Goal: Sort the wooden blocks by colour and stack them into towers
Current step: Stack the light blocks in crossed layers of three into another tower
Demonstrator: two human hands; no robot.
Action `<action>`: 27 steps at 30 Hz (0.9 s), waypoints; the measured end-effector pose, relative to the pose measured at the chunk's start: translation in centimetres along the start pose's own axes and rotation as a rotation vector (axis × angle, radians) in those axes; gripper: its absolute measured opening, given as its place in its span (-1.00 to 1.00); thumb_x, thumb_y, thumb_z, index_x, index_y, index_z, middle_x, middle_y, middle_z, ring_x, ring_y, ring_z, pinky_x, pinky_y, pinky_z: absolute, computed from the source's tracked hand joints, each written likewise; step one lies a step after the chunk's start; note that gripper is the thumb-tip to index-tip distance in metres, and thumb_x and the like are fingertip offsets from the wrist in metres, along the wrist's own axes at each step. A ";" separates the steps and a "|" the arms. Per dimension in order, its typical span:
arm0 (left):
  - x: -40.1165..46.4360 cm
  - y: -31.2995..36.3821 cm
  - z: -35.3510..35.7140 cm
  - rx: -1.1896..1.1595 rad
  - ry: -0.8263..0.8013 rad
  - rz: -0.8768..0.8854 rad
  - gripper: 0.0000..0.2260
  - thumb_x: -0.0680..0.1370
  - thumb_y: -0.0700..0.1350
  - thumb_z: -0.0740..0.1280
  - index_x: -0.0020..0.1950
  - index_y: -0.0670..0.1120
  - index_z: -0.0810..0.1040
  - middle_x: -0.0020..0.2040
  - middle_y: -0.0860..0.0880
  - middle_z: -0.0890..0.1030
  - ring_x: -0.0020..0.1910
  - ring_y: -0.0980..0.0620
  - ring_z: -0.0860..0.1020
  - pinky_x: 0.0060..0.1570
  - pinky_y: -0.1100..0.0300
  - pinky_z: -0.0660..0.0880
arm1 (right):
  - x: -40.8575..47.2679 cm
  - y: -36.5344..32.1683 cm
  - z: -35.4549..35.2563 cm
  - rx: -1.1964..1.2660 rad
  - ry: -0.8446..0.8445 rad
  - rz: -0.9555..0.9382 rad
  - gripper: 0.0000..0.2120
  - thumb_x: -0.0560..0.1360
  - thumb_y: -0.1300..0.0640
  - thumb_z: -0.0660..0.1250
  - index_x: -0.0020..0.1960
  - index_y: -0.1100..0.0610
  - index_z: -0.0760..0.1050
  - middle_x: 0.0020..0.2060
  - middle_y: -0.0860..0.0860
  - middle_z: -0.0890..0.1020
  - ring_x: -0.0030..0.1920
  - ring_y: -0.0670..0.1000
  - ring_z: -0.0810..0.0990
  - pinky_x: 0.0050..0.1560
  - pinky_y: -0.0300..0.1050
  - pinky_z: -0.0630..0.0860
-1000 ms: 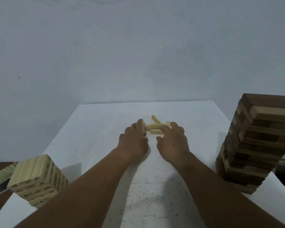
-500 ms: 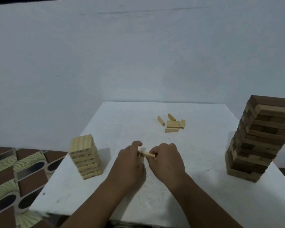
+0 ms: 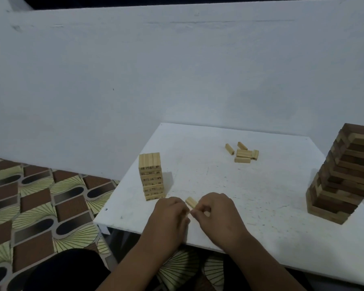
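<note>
Both hands meet just in front of the pale tower [image 3: 151,176], the left hand [image 3: 169,215] and right hand [image 3: 216,213] each curled round pale blocks [image 3: 191,202], probably squaring them into a layer for that tower. More loose blocks [image 3: 243,153] lie beyond it, well apart from the dark tower [image 3: 343,175].

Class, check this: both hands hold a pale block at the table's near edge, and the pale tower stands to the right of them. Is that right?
Not quite. The head view shows the pale tower left of both hands, left hand and right hand, which hold the pale block. The dark tower stands right.
</note>
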State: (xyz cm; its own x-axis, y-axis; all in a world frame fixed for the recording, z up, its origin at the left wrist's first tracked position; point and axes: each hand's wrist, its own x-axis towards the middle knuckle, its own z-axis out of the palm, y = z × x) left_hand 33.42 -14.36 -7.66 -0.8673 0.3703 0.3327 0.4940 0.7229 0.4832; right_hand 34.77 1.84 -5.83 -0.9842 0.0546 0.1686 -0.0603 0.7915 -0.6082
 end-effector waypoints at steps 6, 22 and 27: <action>-0.4 -0.6 -1.6 -0.088 -0.052 -0.019 -0.78 0.47 -0.11 0.47 0.11 0.01 0.65 0.13 0.19 0.53 0.08 0.26 0.45 0.11 0.56 0.27 | -0.3 0.5 -2.1 0.024 -0.263 -0.166 -0.63 0.34 -0.01 0.57 0.12 -0.06 0.65 0.07 -0.23 0.58 0.06 -0.25 0.47 0.11 -0.35 0.39; 1.1 -0.7 -0.7 -0.060 0.042 -0.105 -0.80 0.32 -0.08 0.60 -0.11 -0.05 0.71 -0.11 0.02 0.69 -0.07 0.03 0.58 -0.07 0.36 0.35 | 2.0 1.9 0.2 0.160 -0.058 -0.096 -0.73 0.34 0.19 0.57 0.03 0.05 0.68 -0.05 -0.16 0.65 -0.02 -0.19 0.59 0.06 -0.35 0.49; 1.4 -0.8 -1.3 -0.046 0.067 -0.094 -0.83 0.37 -0.34 0.53 -0.11 -0.12 0.73 -0.08 -0.04 0.71 -0.08 -0.01 0.64 -0.07 0.38 0.40 | 1.9 1.8 0.4 0.155 -0.066 -0.158 -0.79 0.38 0.26 0.52 -0.02 0.05 0.69 -0.08 -0.16 0.66 -0.02 -0.15 0.60 0.08 -0.28 0.52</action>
State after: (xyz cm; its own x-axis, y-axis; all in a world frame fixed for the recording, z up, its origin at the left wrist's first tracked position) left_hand 31.95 -15.14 -6.57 -0.9046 0.2609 0.3370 0.4142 0.7244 0.5511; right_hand 32.78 3.12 -6.87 -0.9688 -0.1065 0.2238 -0.2347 0.6839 -0.6908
